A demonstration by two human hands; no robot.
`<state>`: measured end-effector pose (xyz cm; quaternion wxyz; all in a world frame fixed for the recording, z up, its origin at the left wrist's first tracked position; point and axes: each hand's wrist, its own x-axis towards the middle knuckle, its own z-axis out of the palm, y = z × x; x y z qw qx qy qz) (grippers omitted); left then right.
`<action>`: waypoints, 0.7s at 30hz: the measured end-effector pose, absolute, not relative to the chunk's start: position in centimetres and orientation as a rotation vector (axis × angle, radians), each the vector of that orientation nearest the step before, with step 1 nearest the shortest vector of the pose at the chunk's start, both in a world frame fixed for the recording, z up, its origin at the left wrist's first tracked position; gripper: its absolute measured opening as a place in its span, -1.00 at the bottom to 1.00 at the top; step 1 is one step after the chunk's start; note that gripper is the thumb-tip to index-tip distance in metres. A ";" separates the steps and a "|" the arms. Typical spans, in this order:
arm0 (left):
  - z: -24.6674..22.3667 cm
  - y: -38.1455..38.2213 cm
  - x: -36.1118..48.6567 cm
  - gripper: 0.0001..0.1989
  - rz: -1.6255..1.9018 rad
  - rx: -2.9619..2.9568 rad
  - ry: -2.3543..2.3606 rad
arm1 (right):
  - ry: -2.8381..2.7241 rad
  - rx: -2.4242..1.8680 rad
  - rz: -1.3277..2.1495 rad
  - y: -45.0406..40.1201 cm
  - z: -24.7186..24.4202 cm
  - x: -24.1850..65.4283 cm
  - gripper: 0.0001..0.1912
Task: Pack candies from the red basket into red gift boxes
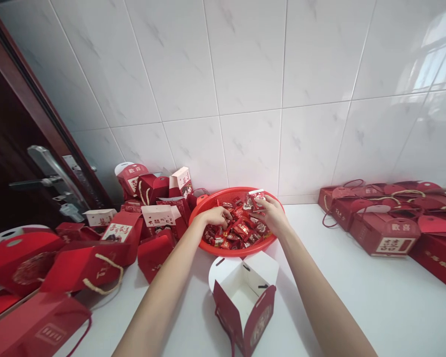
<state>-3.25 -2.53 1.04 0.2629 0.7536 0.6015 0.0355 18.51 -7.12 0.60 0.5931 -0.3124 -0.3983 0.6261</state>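
One red plastic basket [223,252] is holding wrapped candies [241,229], too heaped to count. Right hand [272,214] is pinching one red-and-white packet [256,198]; left hand [213,217] is dipping in, grip unclear. One open gift box [262,312] is standing nearer; overlapping boxes [384,233] are crowding both sides. Left forearm [167,282] is hiding some rim.

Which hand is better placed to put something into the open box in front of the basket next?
Probably the right hand: it holds a packet over the right side of the red basket. The left hand is down among the wrapped pieces; whether it grips one is unclear.
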 end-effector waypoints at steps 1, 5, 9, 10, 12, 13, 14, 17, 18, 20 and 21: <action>1.0 -2.5 -3.3 -0.48 0.136 2.060 1.641 | -0.929 -0.725 1.459 -7.1 0.6 18.5 -0.78; 1.2 -2.4 -3.2 -0.47 0.447 2.156 1.687 | -0.945 -0.742 1.455 -7.0 0.5 18.5 -0.79; 2.6 -3.4 -3.5 -0.64 0.491 2.183 1.726 | -0.932 -0.767 1.444 -6.8 0.5 18.6 -0.77; 2.9 -3.9 -3.7 -0.68 0.415 2.188 1.707 | -0.931 -0.772 1.443 -6.8 0.5 18.6 -0.77; 3.2 -4.8 -4.0 -0.68 0.190 2.185 1.654 | -0.933 -0.780 1.441 -6.8 0.6 18.7 -0.78; 3.1 -5.3 -4.0 -0.63 0.068 2.168 1.645 | -0.934 -0.784 1.440 -6.8 0.6 18.7 -0.79; 2.9 -5.7 -4.1 -0.57 -0.032 2.141 1.656 | -0.934 -0.786 1.438 -6.9 0.7 18.7 -0.79; 2.0 -6.6 -3.7 -0.57 -0.087 2.086 1.704 | -0.932 -0.777 1.432 -7.0 0.7 18.6 -0.79; 1.6 -6.8 -3.5 -0.65 -0.045 2.097 1.702 | -0.930 -0.772 1.427 -7.0 0.7 18.6 -0.79; 1.2 -7.0 -3.1 -0.85 0.054 2.145 1.671 | -0.926 -0.764 1.417 -7.1 0.7 18.6 -0.78; 1.0 -7.0 -3.0 -0.92 0.094 2.168 1.659 | -0.922 -0.761 1.412 -7.1 0.7 18.6 -0.78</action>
